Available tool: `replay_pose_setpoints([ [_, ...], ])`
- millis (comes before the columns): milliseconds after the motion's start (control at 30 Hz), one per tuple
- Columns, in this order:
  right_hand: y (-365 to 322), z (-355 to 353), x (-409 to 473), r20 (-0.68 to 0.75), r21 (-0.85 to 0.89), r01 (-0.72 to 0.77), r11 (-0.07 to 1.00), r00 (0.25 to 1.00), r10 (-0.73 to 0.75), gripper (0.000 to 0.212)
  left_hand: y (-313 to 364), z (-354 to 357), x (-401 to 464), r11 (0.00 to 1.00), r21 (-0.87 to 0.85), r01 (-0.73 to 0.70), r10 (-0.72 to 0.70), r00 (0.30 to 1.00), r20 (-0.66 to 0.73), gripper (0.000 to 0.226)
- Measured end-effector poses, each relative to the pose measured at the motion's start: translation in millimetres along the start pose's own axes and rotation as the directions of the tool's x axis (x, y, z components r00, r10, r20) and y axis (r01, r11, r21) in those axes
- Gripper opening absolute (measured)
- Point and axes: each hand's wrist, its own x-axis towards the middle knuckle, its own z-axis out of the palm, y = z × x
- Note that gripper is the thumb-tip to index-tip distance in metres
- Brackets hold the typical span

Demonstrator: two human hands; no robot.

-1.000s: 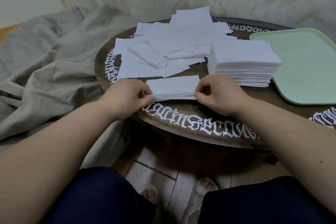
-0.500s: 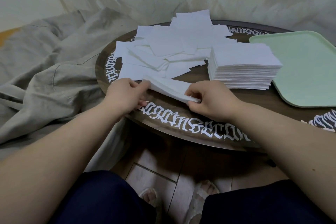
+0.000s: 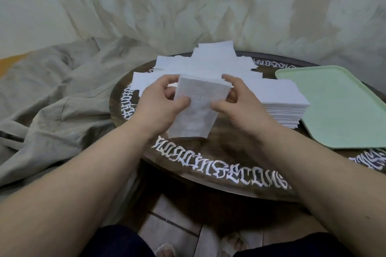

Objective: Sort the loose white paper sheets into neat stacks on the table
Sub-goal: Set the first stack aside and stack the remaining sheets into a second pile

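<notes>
Holding a small bundle of sheets upright above the near rim of the table, between both hands. Left hand gripped the bundle's left edge, thumb across the front; right hand pinched the right edge, thumb in front, fingers behind. Bundle tilted, lower edge just over the tabletop, whether touching could not be told. Judged step: squaring the edges. Best done with a loose grip and light taps of the lower edge on the wood, so sheets slide level without creasing. Just beyond the right hand sat the neat stack, likely destination. Farther back, behind both hands, lay the loose sheets, spread and overlapping. Green tray noted at far right, beside the stack.
</notes>
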Motion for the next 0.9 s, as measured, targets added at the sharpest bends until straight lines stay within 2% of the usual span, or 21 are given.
replay_pose_setpoints([
  [67,-9,6,-2,0.043,0.000,-0.022,1.000,0.999,0.021,0.055,4,7,1,0.994,-0.107,0.034,-0.032,0.999,0.019,0.022],
  [167,-5,15,-9,0.007,0.133,-0.086,0.987,0.996,0.086,0.037,-8,18,-7,0.985,-0.153,0.081,-0.084,0.996,-0.015,0.016],
  [300,7,21,-15,0.017,0.097,-0.163,0.982,0.987,0.162,0.028,-18,22,-16,0.982,-0.151,0.109,-0.106,0.994,0.032,0.042],
  [433,-1,24,-11,0.004,0.160,-0.122,0.980,0.992,0.123,0.028,-11,25,-17,0.965,-0.247,0.091,-0.088,0.996,0.024,0.044],
  [567,10,24,-12,0.023,0.046,-0.105,0.993,0.994,0.104,0.028,-17,23,-17,0.948,-0.298,0.115,-0.119,0.993,0.004,0.051],
  [700,9,25,-10,0.021,0.081,-0.090,0.993,0.996,0.088,0.033,-16,24,-14,0.938,-0.328,0.116,-0.121,0.993,0.007,0.047],
  [900,5,27,-14,0.020,0.039,-0.004,0.999,1.000,0.004,0.039,-18,27,-15,0.930,-0.353,0.105,-0.084,0.994,0.074,0.047],
])
